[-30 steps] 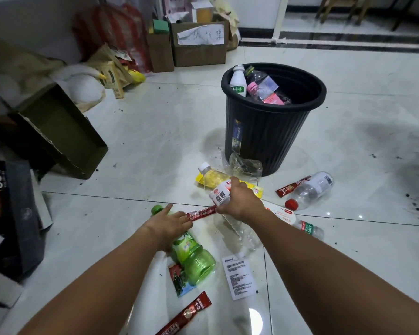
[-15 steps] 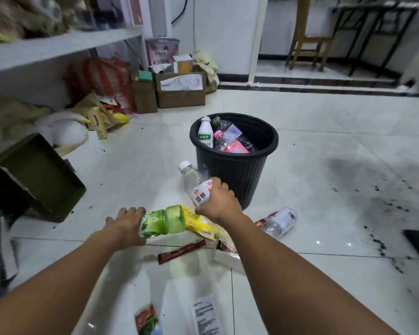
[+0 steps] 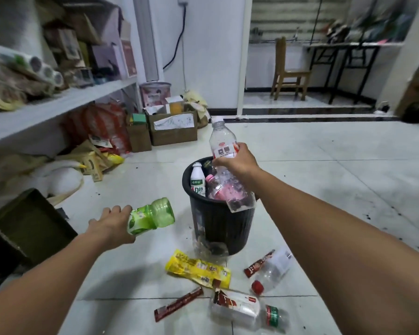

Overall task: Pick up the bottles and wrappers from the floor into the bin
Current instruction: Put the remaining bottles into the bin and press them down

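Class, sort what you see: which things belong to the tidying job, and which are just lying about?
Job: clear plastic bottle in right hand; green plastic bottle in left hand; black plastic bin; yellow wrapper, red stick wrapper and red-capped clear bottle on floor.
Lying about: brown cardboard boxes; wooden chair; white shelf.

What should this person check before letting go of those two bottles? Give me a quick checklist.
1. Right hand grips the clear bottle: ok.
2. Clear bottle fully above the black bin: cannot tell; its lower end shows over the near rim.
3. Left hand grips the green bottle: ok.
4. Green bottle above the bin: not ok; it is off to the bin's left.
5. Room in the bin: cannot tell; the white bottle and pink bottle inside reach the rim.
6. Floor cleared: not ok; the yellow wrapper and other litter lie there.
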A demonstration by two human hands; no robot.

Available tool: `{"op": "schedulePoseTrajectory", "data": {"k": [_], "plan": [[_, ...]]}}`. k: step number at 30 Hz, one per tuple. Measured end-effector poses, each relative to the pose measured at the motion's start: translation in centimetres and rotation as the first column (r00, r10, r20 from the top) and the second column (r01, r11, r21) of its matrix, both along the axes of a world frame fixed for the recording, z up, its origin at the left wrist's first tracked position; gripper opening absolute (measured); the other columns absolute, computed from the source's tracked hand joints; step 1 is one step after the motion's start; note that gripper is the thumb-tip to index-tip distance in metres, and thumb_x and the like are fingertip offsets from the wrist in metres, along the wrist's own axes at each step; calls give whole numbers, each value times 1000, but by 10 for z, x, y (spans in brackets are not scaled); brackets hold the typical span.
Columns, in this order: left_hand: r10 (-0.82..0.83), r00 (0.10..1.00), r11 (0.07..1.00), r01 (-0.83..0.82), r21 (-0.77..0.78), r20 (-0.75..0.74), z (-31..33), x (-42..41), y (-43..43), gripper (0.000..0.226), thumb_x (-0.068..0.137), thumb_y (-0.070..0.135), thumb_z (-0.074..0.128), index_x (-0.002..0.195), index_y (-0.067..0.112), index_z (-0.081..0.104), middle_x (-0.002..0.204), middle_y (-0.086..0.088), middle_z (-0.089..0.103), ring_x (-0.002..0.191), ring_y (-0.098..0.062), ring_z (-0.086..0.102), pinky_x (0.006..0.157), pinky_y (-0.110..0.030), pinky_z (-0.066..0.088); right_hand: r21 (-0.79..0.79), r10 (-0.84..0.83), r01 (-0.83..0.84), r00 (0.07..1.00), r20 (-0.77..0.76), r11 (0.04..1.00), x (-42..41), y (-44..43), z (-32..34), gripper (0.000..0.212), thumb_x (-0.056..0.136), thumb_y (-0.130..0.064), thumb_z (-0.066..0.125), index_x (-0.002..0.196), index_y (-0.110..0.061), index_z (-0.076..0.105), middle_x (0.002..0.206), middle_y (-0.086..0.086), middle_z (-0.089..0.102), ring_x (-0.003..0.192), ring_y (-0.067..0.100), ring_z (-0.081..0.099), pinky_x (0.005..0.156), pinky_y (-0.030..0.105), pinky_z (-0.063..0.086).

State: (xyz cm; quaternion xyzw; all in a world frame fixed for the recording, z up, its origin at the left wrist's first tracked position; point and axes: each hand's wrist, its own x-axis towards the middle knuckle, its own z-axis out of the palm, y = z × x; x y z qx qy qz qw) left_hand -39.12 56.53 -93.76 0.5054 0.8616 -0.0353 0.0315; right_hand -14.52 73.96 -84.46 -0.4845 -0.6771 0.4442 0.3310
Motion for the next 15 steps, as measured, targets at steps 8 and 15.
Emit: {"op": "schedulePoseTrajectory", "data": {"k": [8,15], "plan": [[-20,999,994,25,109,-42,31,-18,38,63,76,45,65,128,25,36,123,-3,45,115,-24,39,87,-40,40,219,-145,99,969,201,971,-22,30,2,86,71,-27,81,139,-22,29,130,6,48,117,30,50,99,48,44],[-56,997,982,65,179,-58,47,-18,66,63,75,43,66,126,23,35,122,-3,43,117,-24,38,87,-41,38,374,-152,46,954,259,926,-35,29,-40,91,72,-24,81,144,-26,25,138,6,44,125,29,43,103,45,40]]}}
